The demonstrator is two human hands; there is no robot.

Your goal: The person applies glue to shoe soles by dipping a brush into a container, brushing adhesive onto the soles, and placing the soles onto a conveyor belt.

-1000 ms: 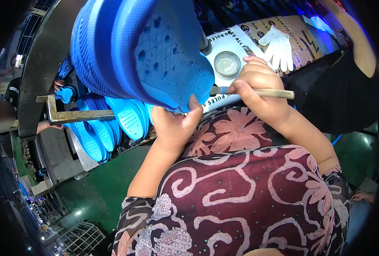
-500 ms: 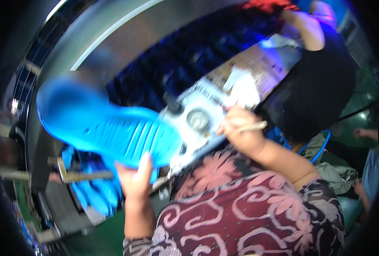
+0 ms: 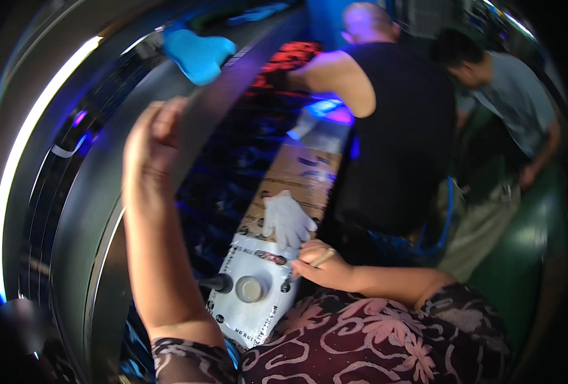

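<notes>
**Brush (image 3: 324,257) gripped in the right hand (image 3: 327,269), left hand (image 3: 156,131) loosely open**

So the brush's light handle is pinched in the closed fingers of the right hand, just beside the white board (image 3: 240,321); the bristle end can't really be made out. The left hand is held up over the dark ledge (image 3: 92,192), fingers half curled and kinda blurred. The blue shoe (image 3: 199,56) is seen lying on the ledge past the fingertips, with a gap left between.

A round cup (image 3: 250,290) is set on the white board, with a black knob (image 3: 218,283) right by it. A white glove (image 3: 287,221) is laid mostly on the cardboard (image 3: 296,165), near the right hand. Further up, an arm is stretched by a co-worker in black (image 3: 396,134) toward some red stuff (image 3: 289,57); whether it's touched can't be told. Off to the right, a person in grey (image 3: 517,96) is bent forward.
</notes>
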